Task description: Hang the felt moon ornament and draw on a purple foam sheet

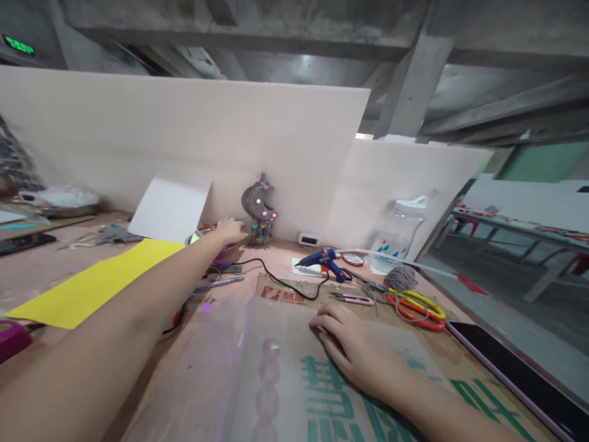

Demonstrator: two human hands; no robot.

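Note:
My left hand (230, 231) is stretched far out over the table, just left of a grey crescent-moon ornament (257, 201). The ornament stands upright against the pale board and carries pink and yellow beads, with small dangling pieces below. Those fingers are small and partly hidden, so I cannot tell what they touch. My right hand (343, 337) rests on a clear sheet over printed cardboard (280, 291), its fingers loosely bent and apart, holding nothing. Beyond it lie pink-handled thread snips (352, 299) and a blue hot glue gun (322, 261) on a white pad.
Right of my hand are scissors with orange and yellow handles (416, 307), grey yarn (401, 277), a water bottle (398, 233) and a tablet (515, 374). Yellow paper (99, 285) and a white card (170, 207) lie at the left. A black cord (280, 283) crosses the middle.

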